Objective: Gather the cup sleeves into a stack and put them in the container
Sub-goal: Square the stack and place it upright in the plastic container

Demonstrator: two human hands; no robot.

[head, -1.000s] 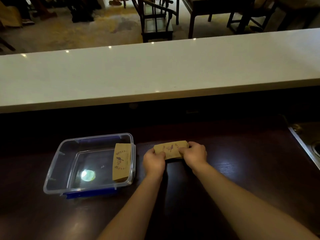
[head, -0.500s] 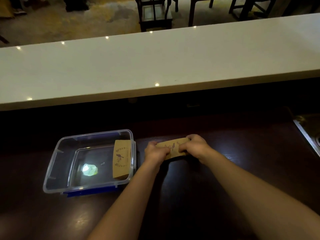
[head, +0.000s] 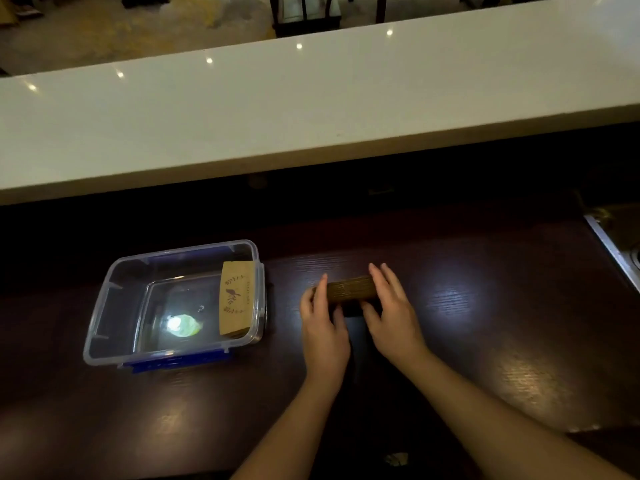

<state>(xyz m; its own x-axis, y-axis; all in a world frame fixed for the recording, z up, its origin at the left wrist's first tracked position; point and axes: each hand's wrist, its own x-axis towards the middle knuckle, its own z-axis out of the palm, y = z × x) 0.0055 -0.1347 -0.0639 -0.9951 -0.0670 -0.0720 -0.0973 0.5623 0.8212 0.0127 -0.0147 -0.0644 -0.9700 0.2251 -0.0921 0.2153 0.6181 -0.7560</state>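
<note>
A stack of brown cup sleeves (head: 351,289) stands on its long edge on the dark wooden counter, right of the container. My left hand (head: 323,322) presses flat against its left end and my right hand (head: 391,317) against its right end, fingers straight, so the stack is squeezed between them. The clear plastic container (head: 104,306) with blue latches sits to the left. Another pile of printed cup sleeves (head: 235,301) lies inside it against the right wall.
A raised white countertop (head: 311,98) runs across behind the dark work surface. A metal sink edge (head: 620,251) shows at the far right. A small pale scrap (head: 396,459) lies near the front edge. Chairs stand beyond the counter.
The stack was held flat with its printed face up; now it is turned onto its edge. Both hands have shifted from pinching it to pressing flat against its ends.
</note>
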